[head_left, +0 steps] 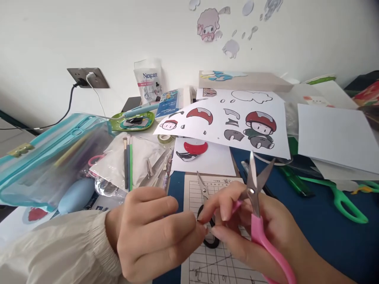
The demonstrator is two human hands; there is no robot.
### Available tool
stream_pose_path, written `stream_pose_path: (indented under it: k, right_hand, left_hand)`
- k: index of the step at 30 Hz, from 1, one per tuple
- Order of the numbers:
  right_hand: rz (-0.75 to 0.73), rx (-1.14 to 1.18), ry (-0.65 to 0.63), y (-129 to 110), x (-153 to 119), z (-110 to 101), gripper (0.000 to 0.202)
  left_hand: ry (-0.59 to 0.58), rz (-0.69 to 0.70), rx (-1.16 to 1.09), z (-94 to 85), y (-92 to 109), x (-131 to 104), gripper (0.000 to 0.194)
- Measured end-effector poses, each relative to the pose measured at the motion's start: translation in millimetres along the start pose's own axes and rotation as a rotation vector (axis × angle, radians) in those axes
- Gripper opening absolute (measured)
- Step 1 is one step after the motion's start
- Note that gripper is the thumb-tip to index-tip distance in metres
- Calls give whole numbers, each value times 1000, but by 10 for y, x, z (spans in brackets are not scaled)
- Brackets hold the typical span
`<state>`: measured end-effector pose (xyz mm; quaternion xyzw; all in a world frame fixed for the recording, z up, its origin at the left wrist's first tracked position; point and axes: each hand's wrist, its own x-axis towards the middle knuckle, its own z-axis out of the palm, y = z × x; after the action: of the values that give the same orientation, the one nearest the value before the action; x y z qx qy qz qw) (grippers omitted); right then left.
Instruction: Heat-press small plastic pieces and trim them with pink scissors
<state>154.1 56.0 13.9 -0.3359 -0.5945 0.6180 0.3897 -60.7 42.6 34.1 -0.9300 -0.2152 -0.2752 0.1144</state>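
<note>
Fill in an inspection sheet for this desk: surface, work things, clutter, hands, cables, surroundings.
Surface: blue tabletop, gridded sheet on it.
Work things: pink scissors, blades apart; printed sheet beyond.
Clutter: zip pouch, brushes, green scissors, black-handled scissors.
Hands: right hand holds the pink scissors; left hand has fingertips close to the right's, anything pinched unclear.
Cables: black cable and white cable at wall socket.
Surroundings: white wall, pink character decoration on it.

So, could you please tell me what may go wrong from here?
The pink-handled scissors sit open in the right hand, so their blades might nick the printed sheet ahead. The black-handled scissors lie below both hands, where the left hand could perhaps knock them.
</note>
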Motion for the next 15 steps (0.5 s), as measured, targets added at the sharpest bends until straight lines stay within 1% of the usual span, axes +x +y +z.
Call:
stream_pose_path:
  k: [3, 8, 11, 13, 15]
  right_hand:
    - [-26, 9, 24, 32, -20, -1, 20]
    - [-50, -47, -15, 36, 3, -19, 20]
    - [-151, -92, 38, 10, 31, -30, 19]
    - [-184, -106, 25, 9, 25, -37, 18]
    - [-195, -120, 17, 26, -1, -48, 18]
  left_hand:
    - [-7, -8, -5, 15, 15, 5, 21]
    - [19, -63, -38, 24, 19, -2, 19]
    - [21, -23, -79, 46, -30, -21, 19]
    - [33, 18, -111, 68, -60, -45, 16]
    - [55, -21, -127, 88, -70, -63, 16]
